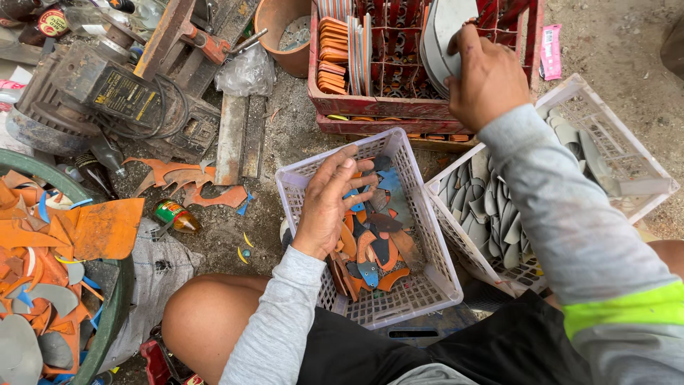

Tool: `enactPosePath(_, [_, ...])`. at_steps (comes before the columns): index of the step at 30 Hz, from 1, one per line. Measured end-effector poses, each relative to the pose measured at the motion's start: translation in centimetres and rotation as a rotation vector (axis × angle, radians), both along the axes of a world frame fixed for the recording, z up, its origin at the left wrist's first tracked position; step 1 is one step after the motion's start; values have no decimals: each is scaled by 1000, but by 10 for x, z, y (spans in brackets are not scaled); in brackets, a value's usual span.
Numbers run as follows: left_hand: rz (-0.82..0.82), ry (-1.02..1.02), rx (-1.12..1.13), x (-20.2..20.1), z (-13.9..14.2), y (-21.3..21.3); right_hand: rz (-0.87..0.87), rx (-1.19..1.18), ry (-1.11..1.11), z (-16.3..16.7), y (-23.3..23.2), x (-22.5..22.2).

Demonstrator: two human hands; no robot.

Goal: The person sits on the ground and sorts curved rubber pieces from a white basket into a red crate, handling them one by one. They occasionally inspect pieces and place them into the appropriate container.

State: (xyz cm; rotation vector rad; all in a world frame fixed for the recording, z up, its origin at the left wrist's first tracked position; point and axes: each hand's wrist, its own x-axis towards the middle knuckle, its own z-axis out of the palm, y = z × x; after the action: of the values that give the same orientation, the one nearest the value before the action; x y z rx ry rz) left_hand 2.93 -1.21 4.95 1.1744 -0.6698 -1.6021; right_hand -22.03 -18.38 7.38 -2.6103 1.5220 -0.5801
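Landmark: the white perforated plastic basket [427,214] at centre. Far to its left, a green round tub [114,314] holds ragged orange and grey rubbery offcuts [50,285]; up and left of the basket lies a dark, greasy electric motor [92,93]. Inside the basket, the left hand [328,203] rests with fingers spread and relaxed, gripping nothing, on flat, curved orange, black and blue cut pieces [374,249]. Behind the basket, in a red plastic crate [356,105], the right hand [488,78] is closed around a stack of smooth grey sole-shaped sheets [445,36]. Touching the basket's right side, a second white mesh basket [605,114] contains grey sole-shaped pieces [491,214].
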Motion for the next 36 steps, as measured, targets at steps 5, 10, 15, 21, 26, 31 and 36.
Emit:
enactPosePath(5, [-2,-78,-10,5,-8,0,-80,66,107,-42,-17,8])
enactPosePath(10, [-18,-91,-42,8,-10,1,-129,48,128,-63,-18,5])
enactPosePath(15, [-46,-149,-44,11,-2,0,-89,-5,136,-45,-19,4])
enactPosePath(21, [72,-221,-78,28,13,2,32,-207,-154,-18,28,-4])
enactPosePath(26, [92,-251,-99,29,14,10,305,350,-372,-66,110,20])
enactPosePath(31, [-1,-305,-104,26,5,14,393,815,28,-117,189,43])
enactPosePath(36, [-35,-396,-106,25,1,11,483,1087,114,-133,247,28])
